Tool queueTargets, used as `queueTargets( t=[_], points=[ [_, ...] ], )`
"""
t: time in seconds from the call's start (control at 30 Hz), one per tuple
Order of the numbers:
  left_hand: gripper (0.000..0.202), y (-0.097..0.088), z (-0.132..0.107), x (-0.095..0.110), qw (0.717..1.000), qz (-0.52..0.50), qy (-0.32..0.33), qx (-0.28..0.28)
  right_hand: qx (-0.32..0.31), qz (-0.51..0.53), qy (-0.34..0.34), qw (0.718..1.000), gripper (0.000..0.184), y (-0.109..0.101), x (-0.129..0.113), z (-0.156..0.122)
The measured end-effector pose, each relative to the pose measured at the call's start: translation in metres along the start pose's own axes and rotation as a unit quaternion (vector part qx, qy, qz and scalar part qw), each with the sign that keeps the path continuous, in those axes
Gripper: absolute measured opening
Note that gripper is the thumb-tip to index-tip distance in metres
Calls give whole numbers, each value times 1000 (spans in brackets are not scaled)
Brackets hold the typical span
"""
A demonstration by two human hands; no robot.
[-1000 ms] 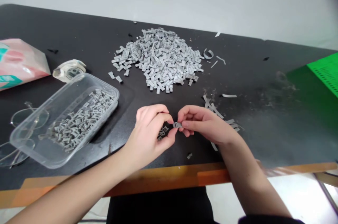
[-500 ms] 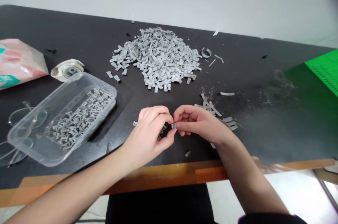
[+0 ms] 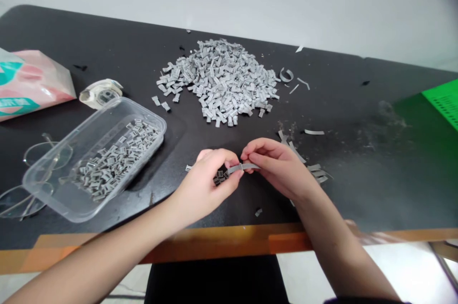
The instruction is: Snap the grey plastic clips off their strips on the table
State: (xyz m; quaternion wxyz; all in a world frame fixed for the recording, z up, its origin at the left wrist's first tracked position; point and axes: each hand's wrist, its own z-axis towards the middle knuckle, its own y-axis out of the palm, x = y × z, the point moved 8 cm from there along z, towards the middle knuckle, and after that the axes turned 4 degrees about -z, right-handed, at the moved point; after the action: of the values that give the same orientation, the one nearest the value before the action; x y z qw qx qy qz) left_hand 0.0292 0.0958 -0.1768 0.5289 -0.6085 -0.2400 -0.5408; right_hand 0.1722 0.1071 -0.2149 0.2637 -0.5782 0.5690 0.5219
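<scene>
A short grey strip [image 3: 234,169] with a small buckle-like piece on it stretches between my two hands, just above the black table. My left hand [image 3: 209,177] pinches the strip's left part between thumb and fingers. The strip's other end lies between the thumb and fingers of my right hand [image 3: 282,165]. Small metallic-looking buckle pieces [image 3: 219,178] show on the table below my left fingers, partly covered. Several loose grey strips [image 3: 317,171] lie beside my right hand. Beyond both hands rises a large pile of small grey folded pieces [image 3: 232,79].
To the left stands a clear plastic container [image 3: 163,128] holding many small buckle pieces [image 3: 119,163]. Around it are eyeglasses [image 3: 26,157], a white watch [image 3: 102,94] and a pink bag [image 3: 43,79]. A green perforated object [image 3: 443,103] is at far right. Orange-brown edging [image 3: 229,239] runs along the table front.
A grey strip now shows stretched between my hands, where only a small buckle piece was visible before. My right hand has moved slightly away from my left. The whole view has shifted a little.
</scene>
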Motion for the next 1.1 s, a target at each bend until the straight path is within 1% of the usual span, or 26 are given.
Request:
queueTargets(
  t=[0.03, 0.1, 0.17, 0.27, 0.33, 0.4, 0.47, 0.53, 0.63, 0.73, 0.87, 0.93, 1.0, 1.1],
  points=[
    [3, -1, 0, -4, 998, -45, -34, 4, -1, 7, -2, 1000, 14, 0, -1, 0],
    [5, 0, 0, -11, 985, -142, -92, 10, -14, 2, -2, 1000, 16, 0, -1, 0],
    [6, 2, 0, -14, 967, -222, -125, 7, -32, -13, -7, 999, 16, 0, -1, 0],
    [5, 6, 1, -16, 945, -289, -153, -4, -49, -8, -21, 999, 14, 1, -2, -1],
    [5, 10, 0, -17, 931, -324, -166, -17, -62, 4, -20, 998, 19, 3, -2, -2],
    [5, 14, 0, -16, 919, -355, -169, -31, -79, 12, -8, 997, 24, 6, -1, -3],
    [4, 17, -1, -14, 913, -370, -166, -40, -94, 13, 17, 995, 25, 10, 2, -4],
    [5, 16, -2, -14, 921, -353, -161, -38, -101, 17, 49, 994, 23, 11, 7, -5],
    [5, 10, -3, -14, 952, -272, -142, -24, -99, 32, 80, 991, 22, 13, 11, -5],
    [7, 6, -4, -12, 975, -191, -116, -17, -95, 36, 92, 991, 22, 13, 12, -5],
    [7, 3, -3, -7, 987, -135, -82, -15, -98, 33, 97, 990, 23, 14, 11, -5],
    [7, 4, -2, -3, 993, -106, -51, -27, -94, 33, 97, 990, 26, 14, 10, -5],
    [7, 4, -1, 3, 998, -56, -6, -37, -83, 32, 98, 991, 28, 13, 10, -4],
    [8, 1, -2, 9, 996, 52, 64, -20, -46, 16, 93, 994, 31, 11, 11, -3]
  ],
)
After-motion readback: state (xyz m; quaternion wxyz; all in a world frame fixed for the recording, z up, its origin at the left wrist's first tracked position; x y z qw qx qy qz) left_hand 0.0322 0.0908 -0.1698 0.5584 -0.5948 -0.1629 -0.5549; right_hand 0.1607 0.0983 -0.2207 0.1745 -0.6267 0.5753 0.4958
